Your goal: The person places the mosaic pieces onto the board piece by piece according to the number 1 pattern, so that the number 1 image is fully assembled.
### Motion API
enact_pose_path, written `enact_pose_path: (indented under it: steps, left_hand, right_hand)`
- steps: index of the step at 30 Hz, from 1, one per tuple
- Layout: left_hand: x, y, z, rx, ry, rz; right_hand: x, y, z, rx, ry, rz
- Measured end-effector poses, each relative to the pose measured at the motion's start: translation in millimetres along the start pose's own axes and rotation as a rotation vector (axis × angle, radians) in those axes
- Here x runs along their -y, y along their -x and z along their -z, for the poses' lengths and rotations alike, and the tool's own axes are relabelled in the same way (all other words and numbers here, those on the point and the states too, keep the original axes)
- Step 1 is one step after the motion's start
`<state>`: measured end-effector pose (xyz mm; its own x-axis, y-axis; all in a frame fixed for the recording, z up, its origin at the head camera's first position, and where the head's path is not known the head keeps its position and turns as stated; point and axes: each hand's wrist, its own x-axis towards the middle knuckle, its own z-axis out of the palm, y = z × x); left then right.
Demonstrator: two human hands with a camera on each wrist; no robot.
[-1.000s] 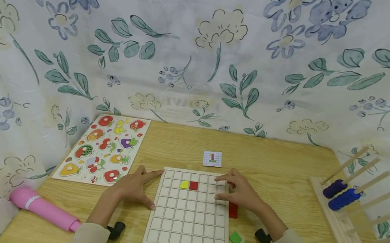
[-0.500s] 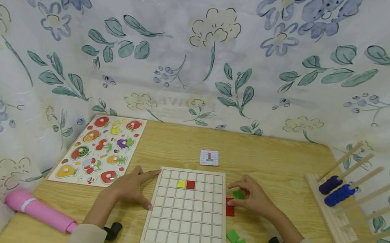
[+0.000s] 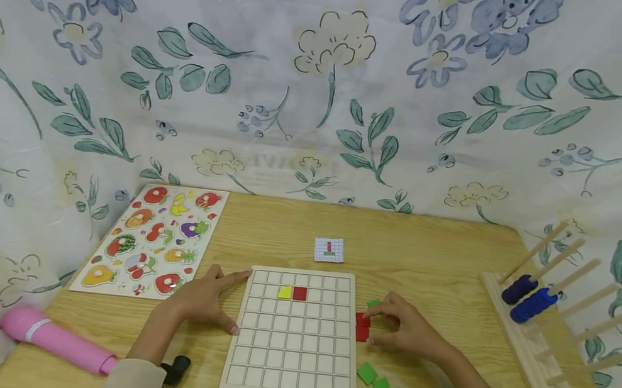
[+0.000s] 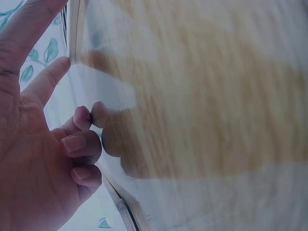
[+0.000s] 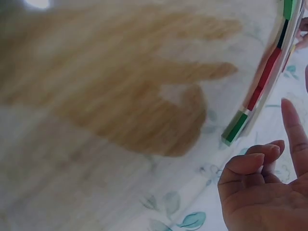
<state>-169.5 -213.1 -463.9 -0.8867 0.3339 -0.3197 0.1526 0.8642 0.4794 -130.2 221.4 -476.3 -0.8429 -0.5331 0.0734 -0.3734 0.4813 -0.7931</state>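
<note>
**Hands at the Grid Board: Red Tile Contact**

Where the right hand's fingertips (image 3: pixel 375 315) meet the table, they curl down onto the far edge of a red tile (image 3: pixel 362 326), with the thumb tip near its lower right corner; whether the tile is pinched or only touched cannot be told. The right hand (image 3: pixel 407 330) lies palm down just right of the grid board (image 3: pixel 294 334). The red tile lies flat on the table, touching or just beside the board's right edge, about level with its middle rows. A small green tile (image 3: pixel 373 303) lies just beyond the fingertips.

The left hand's fingers (image 3: pixel 234 276) lie spread and nearly straight. The index finger points along the board's upper left corner, and the thumb rests against the left edge lower down. The left hand (image 3: pixel 203 299) grips nothing.

On the board, a yellow tile (image 3: pixel 285 292) and a second red tile (image 3: pixel 299 293) sit side by side, touching, in the second row. Two green tiles (image 3: pixel 374 381) lie on the table near the board's lower right corner. A small pattern card (image 3: pixel 329 250) lies beyond the board's far edge.

Outward, a fruit puzzle (image 3: pixel 152 240) lies at far left, a pink cylinder (image 3: pixel 56 340) at the near left edge, and a wooden peg rack (image 3: pixel 547 332) bearing blue rings at right.
</note>
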Motion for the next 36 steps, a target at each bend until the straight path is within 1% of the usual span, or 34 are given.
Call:
enact_pose_path:
  steps: [3,8,12,14,20,25,31,36]
  left_hand:
    - [1.2,-0.3,-0.2,-0.003,-0.003,0.001]
    - [0.9,-0.4,0.3,-0.011,-0.005,-0.001]
    - [-0.3,0.0,1.2,-0.011,-0.003,-0.006]
    - [-1.0,0.2,2.0,-0.007,-0.001,-0.01]
    - [-2.4,1.0,3.1,-0.005,-0.005,-0.014]
    - [-3.6,2.3,3.6,-0.002,-0.005,-0.002]
    - [-4.3,2.7,3.9,0.001,0.0,0.008]
    - [-2.1,0.9,2.0,0.0,-0.009,0.008]
  right_hand:
    - [0,1,-2,0.015,-0.002,-0.004]
    - [3,2,-2,0.064,0.006,-0.051]
    - [5,2,-1,0.081,0.006,-0.054]
    - [6,2,-1,0.078,0.007,-0.051]
    - [5,1,-3,0.051,0.058,-0.036]
    - [3,0,-4,0.062,0.083,-0.046]
    - [7,0,-9,0.063,0.177,-0.053]
    - [11,1,-11,0.041,0.238,-0.035]
